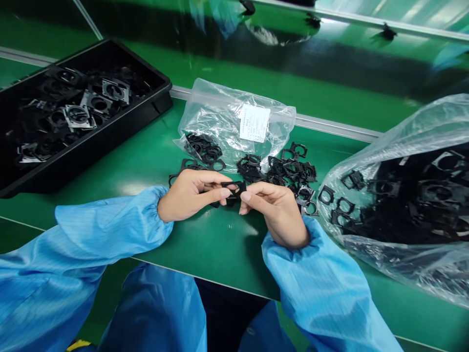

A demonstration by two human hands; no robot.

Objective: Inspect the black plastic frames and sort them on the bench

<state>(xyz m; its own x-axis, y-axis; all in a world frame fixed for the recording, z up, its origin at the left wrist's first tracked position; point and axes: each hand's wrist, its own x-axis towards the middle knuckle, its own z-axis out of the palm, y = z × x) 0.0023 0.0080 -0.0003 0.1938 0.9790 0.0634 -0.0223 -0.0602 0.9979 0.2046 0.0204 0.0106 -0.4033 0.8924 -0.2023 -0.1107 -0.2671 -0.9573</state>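
Between my two hands, above the green table [216, 249], is a small black plastic frame [234, 187]. My left hand [194, 194] pinches its left side between thumb and fingers. At its right end, my right hand [271, 205] grips with thumb and forefinger. Fingers cover much of the part, so I cannot tell whether it is one piece or two. Just beyond my hands lies a loose pile of black plastic frames [291, 171], most with a round opening. A clear plastic bag [227, 117] with a white label [254, 122] lies behind, with black rings [205, 149] at its mouth.
A black bin [110, 127] at the left holds many black frames, some with silvery faces. At the right a large clear bag [351, 171] spills more black frames. A metal rail [337, 128] and a glossy green panel stand along the table's back.
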